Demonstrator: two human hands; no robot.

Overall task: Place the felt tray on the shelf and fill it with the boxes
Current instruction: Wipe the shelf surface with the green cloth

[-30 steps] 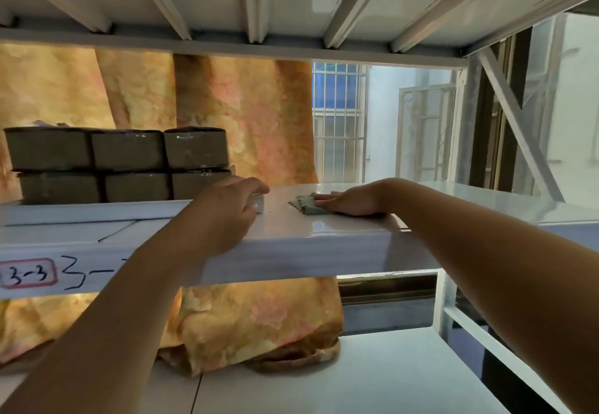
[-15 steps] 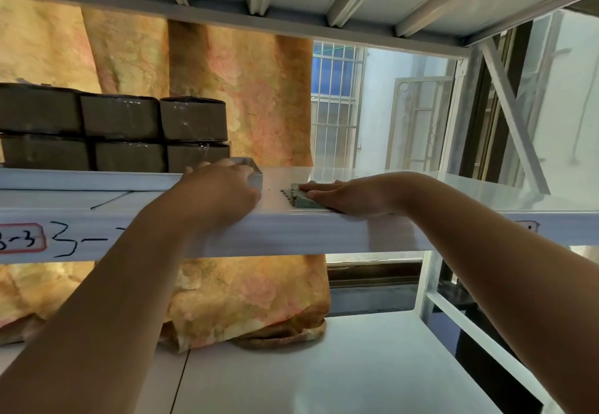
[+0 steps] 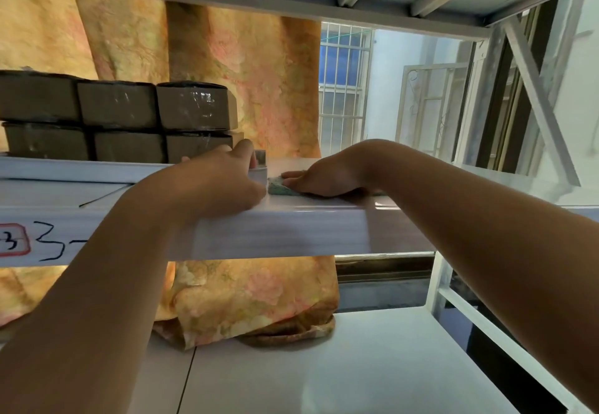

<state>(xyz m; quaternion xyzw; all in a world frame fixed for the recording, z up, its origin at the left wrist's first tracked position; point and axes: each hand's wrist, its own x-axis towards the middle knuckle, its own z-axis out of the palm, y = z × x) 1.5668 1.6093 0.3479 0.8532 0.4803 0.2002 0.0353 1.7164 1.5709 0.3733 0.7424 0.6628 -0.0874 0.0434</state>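
1. Six brown taped boxes [image 3: 191, 109] are showing, stacked in two rows of three.
2. One green felt tray [image 3: 278, 187] is lying on the shelf [image 3: 278, 232].
3. Two hands are reaching in: left [image 3: 223, 180], right [image 3: 327, 177].

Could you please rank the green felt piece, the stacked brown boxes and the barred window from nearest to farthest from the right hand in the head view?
1. Green felt piece: under the right hand, on the shelf.
2. Stacked brown boxes: to the left, beyond the left hand.
3. Barred window: far behind the shelf.
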